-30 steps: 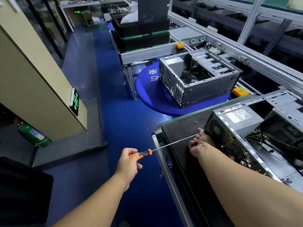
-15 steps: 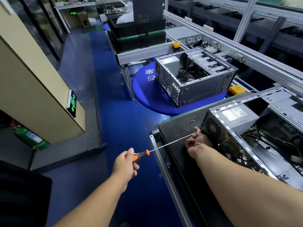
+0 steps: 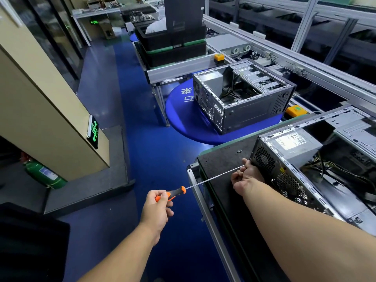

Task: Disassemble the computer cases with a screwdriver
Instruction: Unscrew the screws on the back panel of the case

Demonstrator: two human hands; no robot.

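Note:
An open grey computer case (image 3: 317, 165) lies on a dark workbench (image 3: 219, 157) at the right, its rear panel with fan grilles facing me. My left hand (image 3: 157, 206) grips the orange-and-black handle of a long screwdriver (image 3: 211, 178). The thin shaft runs up and right to the case's rear corner. My right hand (image 3: 247, 176) is curled round the shaft's tip end, against the rear panel. The tip itself is hidden behind my fingers. Two loose screws (image 3: 239, 151) lie on the bench near the case.
A second open case (image 3: 242, 98) stands on a round blue platform (image 3: 183, 119) beyond the bench. Stacked black trays (image 3: 173, 45) sit on a conveyor table further back. A beige pillar (image 3: 40, 110) and a green extinguisher (image 3: 43, 176) are at the left, across the blue floor aisle.
The view shifted slightly. Both hands keep their hold on the screwdriver at the case's rear corner, and my left hand's fingers have shifted on the handle.

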